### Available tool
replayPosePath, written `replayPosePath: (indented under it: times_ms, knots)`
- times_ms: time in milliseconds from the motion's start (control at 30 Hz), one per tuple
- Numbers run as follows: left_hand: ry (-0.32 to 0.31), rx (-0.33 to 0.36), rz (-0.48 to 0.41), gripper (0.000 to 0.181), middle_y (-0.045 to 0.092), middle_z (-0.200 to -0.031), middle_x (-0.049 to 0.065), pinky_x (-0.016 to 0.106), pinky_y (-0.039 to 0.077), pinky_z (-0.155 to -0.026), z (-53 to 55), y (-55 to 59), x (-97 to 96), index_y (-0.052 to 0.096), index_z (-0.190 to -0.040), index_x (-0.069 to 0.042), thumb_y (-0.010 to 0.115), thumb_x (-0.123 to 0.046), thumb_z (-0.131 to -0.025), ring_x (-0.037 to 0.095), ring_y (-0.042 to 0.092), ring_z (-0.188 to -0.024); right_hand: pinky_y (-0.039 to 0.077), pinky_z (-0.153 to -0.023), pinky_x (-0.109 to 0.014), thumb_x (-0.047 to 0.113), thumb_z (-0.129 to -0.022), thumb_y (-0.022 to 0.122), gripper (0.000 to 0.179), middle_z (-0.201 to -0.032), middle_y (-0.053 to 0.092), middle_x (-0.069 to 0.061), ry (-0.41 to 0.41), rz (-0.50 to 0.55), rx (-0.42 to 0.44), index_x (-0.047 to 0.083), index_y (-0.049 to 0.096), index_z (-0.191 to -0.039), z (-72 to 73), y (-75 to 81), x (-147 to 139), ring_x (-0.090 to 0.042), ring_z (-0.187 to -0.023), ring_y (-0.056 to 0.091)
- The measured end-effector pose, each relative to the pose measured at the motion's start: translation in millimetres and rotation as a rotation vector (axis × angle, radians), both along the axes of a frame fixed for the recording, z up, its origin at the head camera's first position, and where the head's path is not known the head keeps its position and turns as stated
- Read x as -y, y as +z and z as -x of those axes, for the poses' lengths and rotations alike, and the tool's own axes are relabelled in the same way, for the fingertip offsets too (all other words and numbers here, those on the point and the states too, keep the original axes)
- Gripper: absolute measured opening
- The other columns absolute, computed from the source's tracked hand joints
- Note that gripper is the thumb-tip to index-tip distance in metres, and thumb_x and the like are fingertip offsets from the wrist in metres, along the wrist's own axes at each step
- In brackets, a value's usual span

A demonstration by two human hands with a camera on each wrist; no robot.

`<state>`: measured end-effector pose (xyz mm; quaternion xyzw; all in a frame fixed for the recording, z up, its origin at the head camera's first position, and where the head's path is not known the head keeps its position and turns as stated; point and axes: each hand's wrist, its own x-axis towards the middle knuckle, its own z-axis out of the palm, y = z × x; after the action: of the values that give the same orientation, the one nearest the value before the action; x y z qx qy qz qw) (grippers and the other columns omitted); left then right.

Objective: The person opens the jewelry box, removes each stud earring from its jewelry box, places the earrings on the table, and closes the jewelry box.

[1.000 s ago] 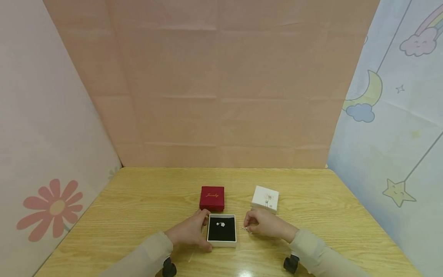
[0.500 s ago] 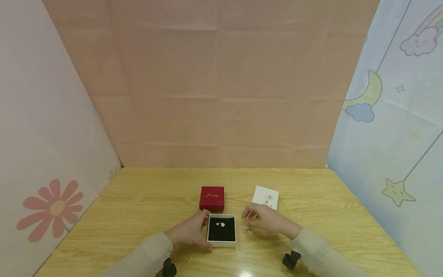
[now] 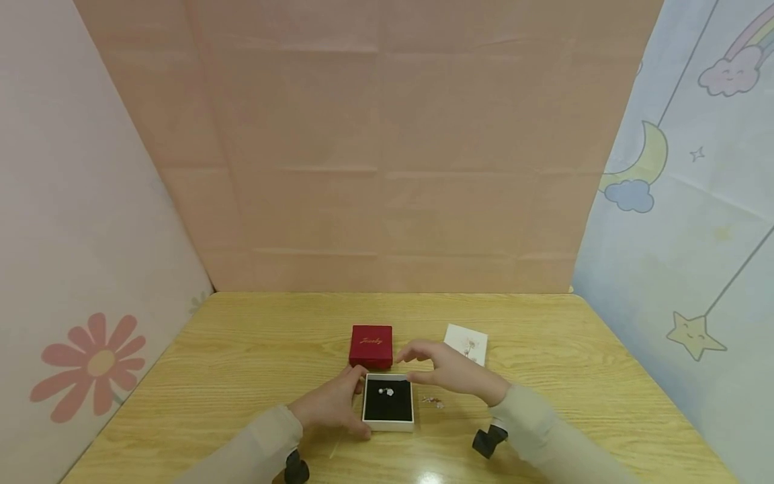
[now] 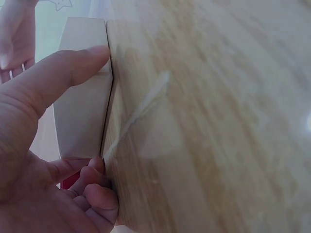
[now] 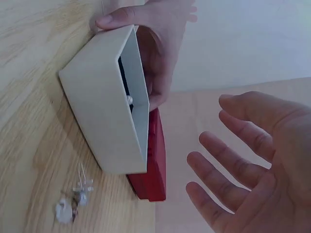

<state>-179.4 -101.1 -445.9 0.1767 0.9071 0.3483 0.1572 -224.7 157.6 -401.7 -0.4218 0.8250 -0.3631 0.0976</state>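
A white open jewelry box [image 3: 389, 426] with a black pad [image 3: 387, 409] stands near the middle of the table. On the pad lies a pearl-and-white-flower earring [image 3: 385, 391]. My left hand [image 3: 329, 405] grips the box from its left side, thumb at the near wall and fingers toward the far corner. Over the box's right edge hovers my right hand [image 3: 456, 374], its fingers spread and relaxed, holding nothing. A second earring [image 5: 73, 199], with a white flower, lies on the table right of the box, apart from the hand.
Just behind the white box sits a red jewelry box [image 3: 371, 344] with gold lettering. A white lid [image 3: 471, 340] with a flower print lies behind the right hand, which partly covers it. A thin clear strip [image 4: 141, 109] rests on the table beside the left hand.
My right hand has lifted off the earring on the table, spread its fingers and moved left and away toward the box. The left hand and the box have stayed in place.
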Motion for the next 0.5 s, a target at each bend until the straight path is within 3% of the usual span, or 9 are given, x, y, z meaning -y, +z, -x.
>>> replayPosePath:
  times_ms: [267, 500]
  knots:
    - [-0.004, 0.01, -0.031, 0.079, 0.048, -0.114, 0.001, 0.048, 0.046, -0.095, -1.6, 0.8, -0.7, 0.046, -0.118, -0.014, 0.093, -0.028, -0.057, 0.024, 0.052, -0.109, 0.043, -0.1, -0.052, 0.02, -0.094, 0.063, 0.021, -0.119, 0.063, 0.003, 0.012, -0.032, 0.076, 0.017, 0.063, -0.114, 2.8, -12.6, 22.5, -0.024, -0.117, 0.057]
    - [0.006, 0.038, -0.008, 0.082, 0.048, -0.117, 0.002, 0.05, 0.046, -0.096, -1.5, 2.0, -0.3, 0.045, -0.122, -0.013, 0.092, -0.031, -0.059, 0.024, 0.052, -0.11, 0.049, -0.095, -0.04, 0.018, -0.091, 0.067, 0.019, -0.117, 0.061, 0.002, 0.023, -0.063, 0.061, 0.016, 0.064, -0.11, 5.5, -27.9, 32.1, -0.024, -0.114, 0.058]
